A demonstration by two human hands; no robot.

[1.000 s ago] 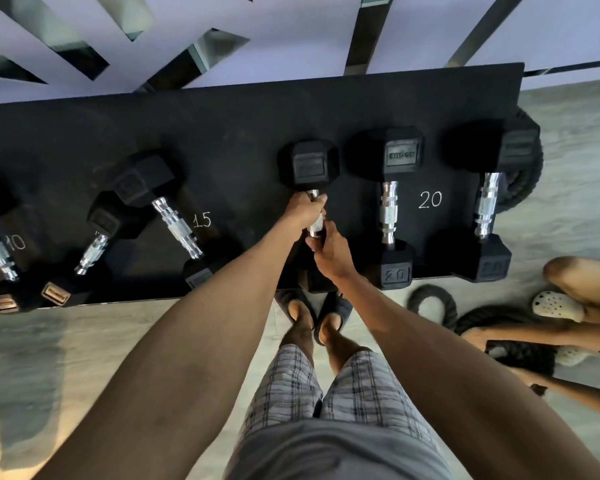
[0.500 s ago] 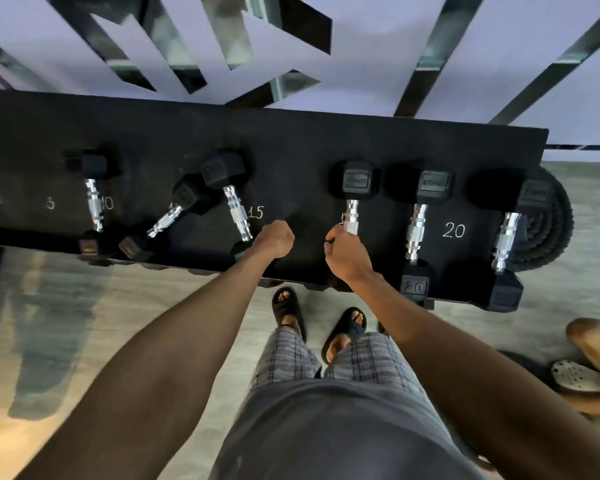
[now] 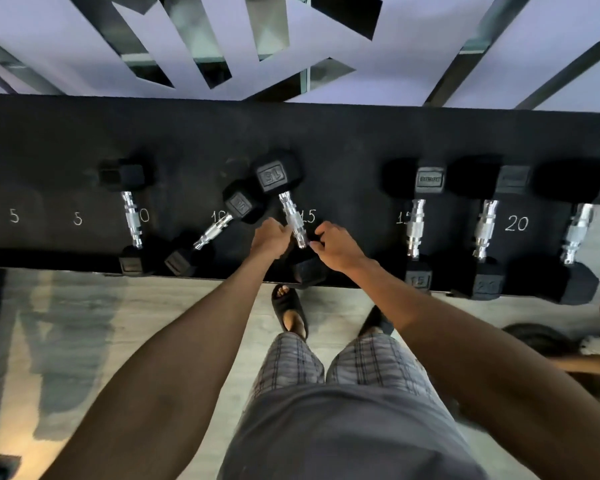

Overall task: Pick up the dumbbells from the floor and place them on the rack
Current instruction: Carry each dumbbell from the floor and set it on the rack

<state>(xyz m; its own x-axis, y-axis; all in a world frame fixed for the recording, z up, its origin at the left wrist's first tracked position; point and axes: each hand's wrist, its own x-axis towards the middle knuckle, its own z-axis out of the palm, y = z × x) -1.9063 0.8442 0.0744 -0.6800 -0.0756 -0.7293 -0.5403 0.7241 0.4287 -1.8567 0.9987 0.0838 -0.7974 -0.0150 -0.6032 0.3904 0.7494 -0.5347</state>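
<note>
Rack (image 3: 343, 140) holds the 15 dumbbell (image 3: 278, 173) plus five other dumbbells (image 3: 415, 223); the 15 dumbbell lies between the hands, long axis pointing away from them, far head tipped slightly left; left hand (image 3: 269, 238) grips the handle; right hand (image 3: 337, 248) pinches the handle's near end.

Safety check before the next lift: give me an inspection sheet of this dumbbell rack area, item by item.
Surface: black rack, chalked 5, 5, 10, 10, 15, 15, 20.
Job's things: six dumbbells on the rack; the tilted dumbbell has its head apparently touching the head of the 15 dumbbell; four others lie straight.
Clutter: blurred dark shape on the floor, right.
Grippers: left hand and right hand both at the 15 dumbbell's handle; grip unclear.
Cables: nothing seen.
Surroundings: pale floor, patterned wall, another person's limb at the right edge.
</note>
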